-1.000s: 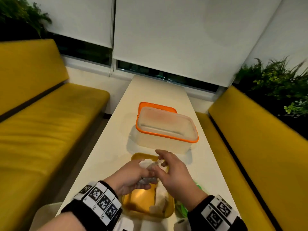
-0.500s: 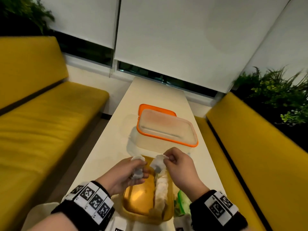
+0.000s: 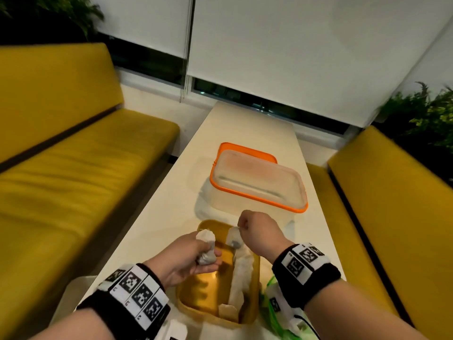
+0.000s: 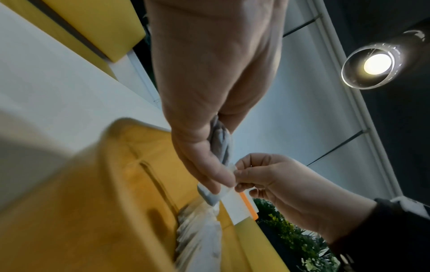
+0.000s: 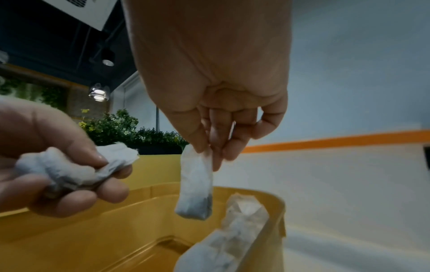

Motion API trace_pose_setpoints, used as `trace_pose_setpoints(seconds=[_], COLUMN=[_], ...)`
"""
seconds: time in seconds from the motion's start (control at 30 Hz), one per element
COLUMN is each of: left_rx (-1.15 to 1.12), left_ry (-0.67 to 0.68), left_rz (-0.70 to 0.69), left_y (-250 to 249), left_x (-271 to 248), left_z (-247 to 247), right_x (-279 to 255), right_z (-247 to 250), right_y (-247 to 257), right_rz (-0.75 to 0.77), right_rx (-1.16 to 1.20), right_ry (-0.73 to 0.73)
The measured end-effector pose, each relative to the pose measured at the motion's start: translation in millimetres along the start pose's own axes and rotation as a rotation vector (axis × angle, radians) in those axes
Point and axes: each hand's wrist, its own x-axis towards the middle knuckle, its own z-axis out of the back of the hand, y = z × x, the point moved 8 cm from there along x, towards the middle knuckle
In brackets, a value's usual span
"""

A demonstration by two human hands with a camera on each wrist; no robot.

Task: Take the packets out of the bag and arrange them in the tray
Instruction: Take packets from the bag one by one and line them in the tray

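A yellow tray (image 3: 193, 293) (image 5: 81, 226) lies on the white table near me. A row of white paper packets (image 3: 241, 273) (image 5: 232, 237) runs along the tray's right side. My left hand (image 3: 193, 256) (image 4: 209, 103) grips a small bunch of packets (image 3: 207, 246) (image 5: 69, 169) over the tray's left part. My right hand (image 3: 255, 231) (image 5: 209, 117) pinches one packet (image 3: 234, 239) (image 5: 195, 184) by its top edge, and it hangs above the far end of the row. A green and white bag (image 3: 277, 307) lies right of the tray, partly behind my right wrist.
A clear plastic box with an orange rim (image 3: 257, 185) stands on its orange lid just beyond the tray. Yellow benches (image 3: 81, 173) flank the narrow table (image 3: 245, 126) on both sides. Plants (image 3: 421, 114) stand at the right.
My hands were together over the tray's far end and have drawn apart. The right hand has pulled one packet away from the bunch in the left hand.
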Motion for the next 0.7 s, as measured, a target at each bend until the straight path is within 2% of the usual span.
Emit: trace_pose_setpoints(seconds=[0.17,0.43,0.7], left_rx=[0.067,0.092,0.104], left_ry=[-0.021,-0.013,-0.024], left_rz=[0.003,-0.004,0.005], left_y=[2.5,2.4,4.0], left_x=[0.9,4.6,3.9], left_z=[5.6,8.7,8.3], right_x=[16.5,26.1,24.8], right_z=[-14.1,-26.9,-30.4], right_y=[-5.3,-13.7,-9.0], right_rz=[-0.033,-0.078,-0.003], right_rx=[-0.107,-0.067,-0.114], right_ry=[0.011,0.028,-0.033])
